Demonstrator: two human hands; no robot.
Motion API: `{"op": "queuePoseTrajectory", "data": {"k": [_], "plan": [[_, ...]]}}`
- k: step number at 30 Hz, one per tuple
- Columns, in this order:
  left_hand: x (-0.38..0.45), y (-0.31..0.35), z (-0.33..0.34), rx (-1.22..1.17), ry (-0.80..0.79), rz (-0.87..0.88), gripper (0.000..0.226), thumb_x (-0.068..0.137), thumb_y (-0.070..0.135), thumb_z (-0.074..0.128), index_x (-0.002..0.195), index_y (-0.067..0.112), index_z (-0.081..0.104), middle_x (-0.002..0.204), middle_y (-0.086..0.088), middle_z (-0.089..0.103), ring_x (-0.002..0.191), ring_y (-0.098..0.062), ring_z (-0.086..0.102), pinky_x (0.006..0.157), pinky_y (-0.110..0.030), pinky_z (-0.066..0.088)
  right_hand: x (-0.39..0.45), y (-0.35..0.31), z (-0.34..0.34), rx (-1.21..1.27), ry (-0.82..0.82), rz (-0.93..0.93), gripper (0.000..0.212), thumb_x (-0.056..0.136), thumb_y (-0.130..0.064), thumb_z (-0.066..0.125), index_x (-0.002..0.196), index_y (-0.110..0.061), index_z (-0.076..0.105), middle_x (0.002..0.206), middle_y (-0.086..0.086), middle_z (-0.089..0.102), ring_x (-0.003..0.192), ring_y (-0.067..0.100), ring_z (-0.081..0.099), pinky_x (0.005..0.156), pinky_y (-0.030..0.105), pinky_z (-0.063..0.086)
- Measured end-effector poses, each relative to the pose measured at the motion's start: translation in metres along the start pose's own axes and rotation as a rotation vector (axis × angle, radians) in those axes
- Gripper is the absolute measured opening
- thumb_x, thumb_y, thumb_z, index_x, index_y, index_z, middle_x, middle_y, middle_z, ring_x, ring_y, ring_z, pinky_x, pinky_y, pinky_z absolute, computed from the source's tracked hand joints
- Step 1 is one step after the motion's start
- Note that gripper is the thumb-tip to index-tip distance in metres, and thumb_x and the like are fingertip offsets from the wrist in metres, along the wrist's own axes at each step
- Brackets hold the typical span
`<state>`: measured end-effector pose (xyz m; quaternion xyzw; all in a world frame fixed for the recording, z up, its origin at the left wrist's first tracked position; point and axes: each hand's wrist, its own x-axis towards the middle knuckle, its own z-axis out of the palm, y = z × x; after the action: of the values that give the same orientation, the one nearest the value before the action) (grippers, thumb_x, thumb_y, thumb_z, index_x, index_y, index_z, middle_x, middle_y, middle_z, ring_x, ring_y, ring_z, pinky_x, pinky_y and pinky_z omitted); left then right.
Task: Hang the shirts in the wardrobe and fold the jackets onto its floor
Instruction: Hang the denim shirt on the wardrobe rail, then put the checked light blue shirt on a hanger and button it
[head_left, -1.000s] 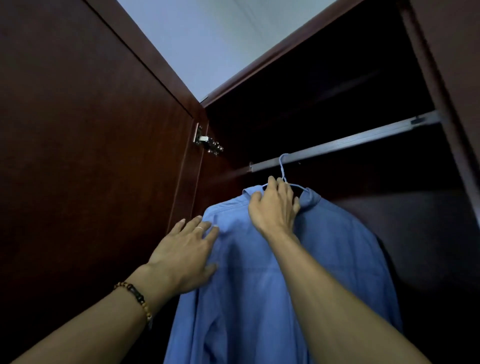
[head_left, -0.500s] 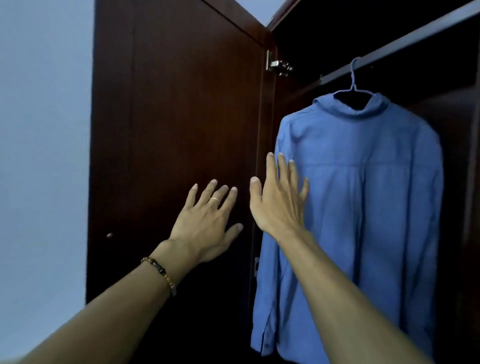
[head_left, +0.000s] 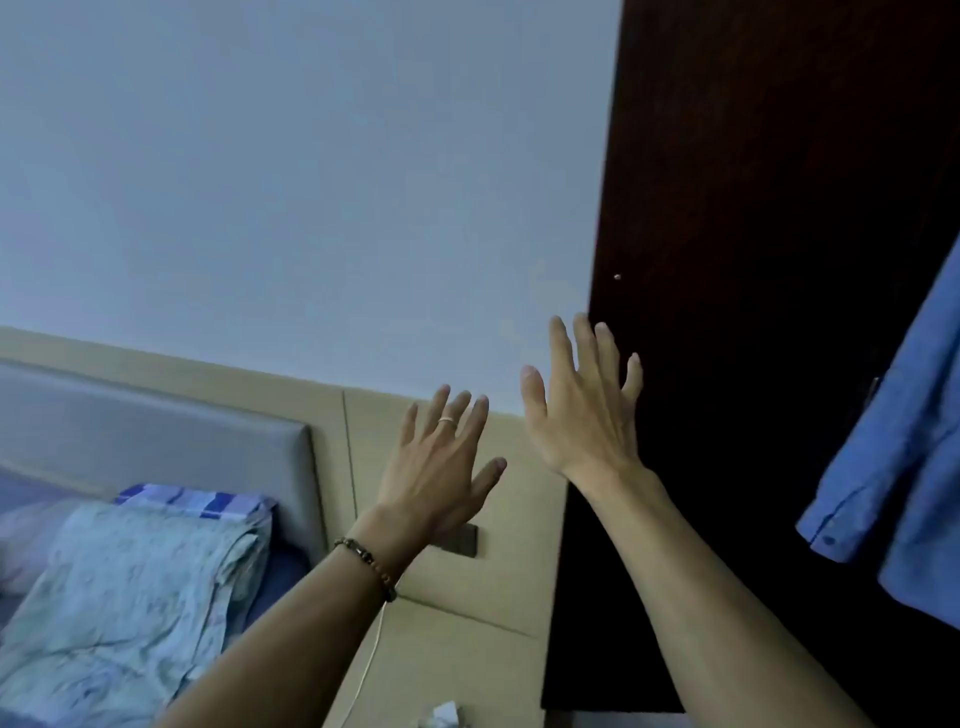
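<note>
blue cloth shows only at the far right edge: the blue shirt (head_left: 904, 493) hangs in the wardrobe, its long axis running straight down, a buttoned cuff at the bottom of the sleeve. both hands are lifted in front of the view and well clear of it. the right hand (head_left: 584, 415) is the nearer one, held up before the dark wardrobe door (head_left: 769, 218), fingers straight and spread, holding nothing; the left hand (head_left: 441, 462), with a ring and a bead bracelet at the wrist, is also spread and empty, over the beige wall panel (head_left: 457, 597). the shirt lies to the right of both hands, beyond the door's width. to the left is the bed (head_left: 280, 571), with a pale patterned cloth (head_left: 130, 597) bunched on it and a striped piece behind; whether either is a garment for the task i cannot tell. my judgement is that this shirt is hung and the next item would be fetched from the bed side, where the left hand is closer and the room is open; the door edge stands close by the right hand.
</note>
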<state>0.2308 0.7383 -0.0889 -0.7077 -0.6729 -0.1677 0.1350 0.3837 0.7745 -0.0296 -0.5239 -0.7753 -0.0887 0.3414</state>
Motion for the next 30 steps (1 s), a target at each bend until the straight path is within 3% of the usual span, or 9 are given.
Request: {"op": "queuePoseTrajectory", "data": {"k": [3, 7, 11, 15, 19, 23, 27, 30], "plan": [[-0.052, -0.054, 0.001, 0.001, -0.019, -0.118, 0.071, 0.099, 0.057, 0.029, 0.156, 0.02, 0.009, 0.164, -0.005, 0.013, 0.152, -0.024, -0.003, 0.121, -0.046, 0.001, -0.023, -0.06, 0.035, 0.041, -0.106, -0.084, 0.06, 0.103, -0.045, 0.025, 0.156, -0.02, 0.013, 0.164, 0.007, 0.008, 0.151, 0.026, 0.0, 0.118, 0.055, 0.004], [-0.127, -0.127, 0.002, -0.009, -0.042, -0.264, 0.07, 0.099, 0.055, 0.035, 0.156, 0.02, 0.014, 0.162, -0.005, 0.016, 0.152, -0.025, 0.0, 0.121, -0.046, 0.002, -0.059, -0.149, 0.08, 0.122, -0.233, -0.157, 0.06, 0.102, -0.045, 0.025, 0.155, -0.019, 0.017, 0.163, 0.006, 0.012, 0.15, 0.025, 0.004, 0.117, 0.055, 0.008], [-0.214, -0.215, 0.003, 0.008, -0.09, -0.39, 0.072, 0.098, 0.059, 0.029, 0.156, 0.02, 0.014, 0.162, -0.006, 0.017, 0.151, -0.026, 0.004, 0.121, -0.047, 0.004, -0.102, -0.256, 0.129, 0.173, -0.338, -0.232, 0.066, 0.095, -0.05, 0.016, 0.153, -0.018, 0.022, 0.16, 0.009, 0.021, 0.148, 0.028, 0.012, 0.116, 0.055, 0.014], [-0.316, -0.318, -0.001, 0.028, -0.188, -0.526, 0.087, 0.085, 0.066, 0.005, 0.156, 0.019, 0.015, 0.163, -0.007, 0.018, 0.152, -0.027, 0.004, 0.121, -0.049, 0.007, -0.158, -0.38, 0.183, 0.226, -0.477, -0.288, 0.059, 0.102, -0.047, 0.026, 0.154, -0.02, 0.017, 0.162, 0.007, 0.015, 0.15, 0.026, 0.007, 0.119, 0.053, 0.008], [-0.4, -0.396, -0.013, 0.028, -0.281, -0.632, 0.072, 0.099, 0.057, 0.031, 0.156, 0.018, 0.012, 0.163, -0.007, 0.014, 0.152, -0.027, 0.002, 0.122, -0.049, 0.007, -0.208, -0.48, 0.221, 0.242, -0.596, -0.345, 0.06, 0.103, -0.045, 0.028, 0.155, -0.018, 0.016, 0.163, 0.007, 0.013, 0.15, 0.026, 0.004, 0.119, 0.053, 0.008], [-0.467, -0.461, -0.015, 0.037, -0.353, -0.718, 0.072, 0.099, 0.058, 0.032, 0.156, 0.018, 0.012, 0.163, -0.007, 0.015, 0.152, -0.027, 0.002, 0.121, -0.048, 0.008, -0.243, -0.561, 0.247, 0.278, -0.724, -0.378, 0.06, 0.103, -0.045, 0.027, 0.155, -0.017, 0.018, 0.163, 0.008, 0.014, 0.15, 0.026, 0.005, 0.119, 0.049, 0.01], [-0.521, -0.51, -0.005, 0.007, -0.339, -0.834, 0.079, 0.09, 0.062, 0.02, 0.155, 0.017, 0.021, 0.161, -0.008, 0.024, 0.151, -0.029, 0.011, 0.12, -0.05, 0.012, -0.27, -0.626, 0.285, 0.285, -0.756, -0.474, 0.079, 0.087, -0.055, 0.009, 0.146, -0.011, 0.038, 0.153, 0.013, 0.036, 0.142, 0.033, 0.027, 0.113, 0.05, 0.028], [-0.555, -0.546, 0.009, -0.024, -0.373, -0.924, 0.073, 0.095, 0.058, 0.03, 0.156, 0.019, 0.018, 0.162, -0.006, 0.02, 0.152, -0.027, 0.007, 0.121, -0.047, 0.01, -0.288, -0.67, 0.323, 0.297, -0.832, -0.51, 0.065, 0.095, -0.049, 0.023, 0.146, -0.012, 0.039, 0.151, 0.013, 0.037, 0.141, 0.032, 0.029, 0.111, 0.048, 0.03]]}}
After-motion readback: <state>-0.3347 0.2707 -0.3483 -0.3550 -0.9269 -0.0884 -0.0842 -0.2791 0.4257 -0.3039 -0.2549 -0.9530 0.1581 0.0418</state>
